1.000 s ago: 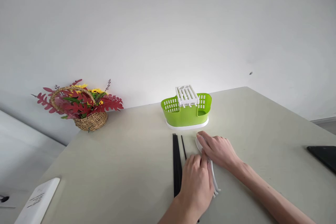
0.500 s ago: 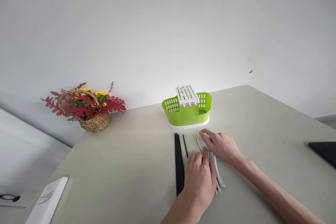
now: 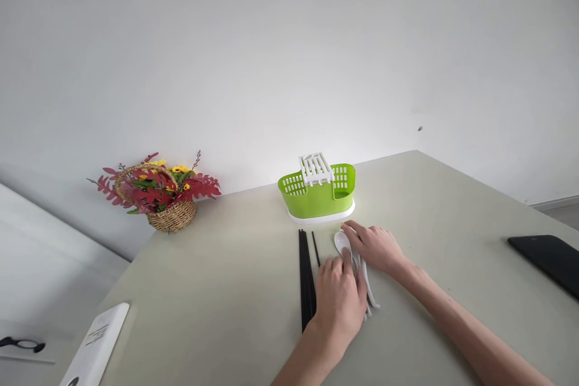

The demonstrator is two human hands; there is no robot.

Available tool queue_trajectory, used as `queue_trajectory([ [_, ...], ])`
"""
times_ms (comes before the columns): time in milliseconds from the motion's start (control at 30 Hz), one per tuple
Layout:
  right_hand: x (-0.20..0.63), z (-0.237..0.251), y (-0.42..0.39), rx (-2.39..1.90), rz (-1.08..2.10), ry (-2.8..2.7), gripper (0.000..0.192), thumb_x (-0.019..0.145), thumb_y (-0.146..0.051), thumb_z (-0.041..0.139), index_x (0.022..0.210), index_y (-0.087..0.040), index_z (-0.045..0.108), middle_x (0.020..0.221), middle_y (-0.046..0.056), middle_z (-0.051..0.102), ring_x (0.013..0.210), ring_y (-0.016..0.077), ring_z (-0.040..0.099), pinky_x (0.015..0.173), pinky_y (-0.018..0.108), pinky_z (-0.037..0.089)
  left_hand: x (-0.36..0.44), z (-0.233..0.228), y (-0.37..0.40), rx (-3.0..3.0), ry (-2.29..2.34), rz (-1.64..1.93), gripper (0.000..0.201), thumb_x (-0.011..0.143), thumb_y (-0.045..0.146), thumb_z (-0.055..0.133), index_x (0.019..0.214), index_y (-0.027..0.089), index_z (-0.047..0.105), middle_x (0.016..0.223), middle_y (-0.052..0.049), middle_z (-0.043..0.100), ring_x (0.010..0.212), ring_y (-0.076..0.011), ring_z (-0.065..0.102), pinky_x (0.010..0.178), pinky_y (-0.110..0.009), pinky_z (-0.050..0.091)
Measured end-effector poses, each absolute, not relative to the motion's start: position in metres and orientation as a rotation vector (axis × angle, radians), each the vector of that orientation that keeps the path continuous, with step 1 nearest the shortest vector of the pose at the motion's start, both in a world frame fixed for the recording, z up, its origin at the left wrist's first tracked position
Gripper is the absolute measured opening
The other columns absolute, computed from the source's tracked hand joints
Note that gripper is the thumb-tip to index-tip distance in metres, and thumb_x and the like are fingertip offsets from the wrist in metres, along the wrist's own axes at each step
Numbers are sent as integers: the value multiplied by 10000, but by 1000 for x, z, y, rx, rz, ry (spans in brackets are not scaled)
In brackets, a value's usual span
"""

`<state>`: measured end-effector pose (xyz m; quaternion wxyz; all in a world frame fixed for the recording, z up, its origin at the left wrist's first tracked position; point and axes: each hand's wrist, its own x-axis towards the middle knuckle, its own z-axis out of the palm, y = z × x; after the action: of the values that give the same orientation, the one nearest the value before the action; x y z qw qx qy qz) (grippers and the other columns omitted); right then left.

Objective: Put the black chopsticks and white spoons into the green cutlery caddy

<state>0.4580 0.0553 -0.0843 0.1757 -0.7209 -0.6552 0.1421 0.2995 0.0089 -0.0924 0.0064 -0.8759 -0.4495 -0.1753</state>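
White spoons [image 3: 342, 242] lie on the table with their bowls toward the back and handles toward me. My left hand [image 3: 340, 292] is curled over their handles, its index finger reaching near the front spoon's bowl. From the right, my right hand [image 3: 376, 248] closes its bent fingers around the spoons' bowl ends; its fingertips are partly hidden. The number of spoons is hard to tell under my hands. Just left of my left hand is a bundle of black chopsticks [image 3: 305, 277]. A single black chopstick [image 3: 315, 247] lies between, its near end hidden by that hand.
Behind the spoons stands a green utensil basket [image 3: 312, 205] with a white slotted top and white base. A wicker basket of artificial flowers [image 3: 174, 217] is at the back left. A white box-like object [image 3: 97, 341] lies front left, a black phone-like object [image 3: 545, 259] at right.
The view has shifted slightly, moving the scene's right side leftward. More of the front spoon's bowl shows between my hands. Both hands stay at the spoons.
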Motion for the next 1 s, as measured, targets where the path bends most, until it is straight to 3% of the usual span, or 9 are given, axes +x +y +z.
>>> queue_trajectory([
  [567,458,-88,28,-2116,283,-1581,364,1049,-357,358,1003,-268,708,799,38,751,746,205,710,623,256,322,303,-98,11,-2600,-1368,-512,429,993,246,483,1375,85,595,962,-122,729,981,-298,709,844,-445,590],
  [833,462,-94,15,-2049,343,-1468,424,1069,-431,275,1214,-263,637,916,62,780,856,233,734,664,276,364,300,-90,6,-2632,-1389,-466,443,1023,258,441,1388,56,592,1053,-158,749,1047,-316,706,893,-462,576],
  [1000,463,-103,1,-1989,409,-1341,424,1064,-429,259,1311,-229,539,929,60,776,903,244,733,702,288,414,290,-74,7,-2763,-1425,-542,420,1049,360,411,1328,148,642,992,-119,766,967,-277,735,833,-392,587],
])
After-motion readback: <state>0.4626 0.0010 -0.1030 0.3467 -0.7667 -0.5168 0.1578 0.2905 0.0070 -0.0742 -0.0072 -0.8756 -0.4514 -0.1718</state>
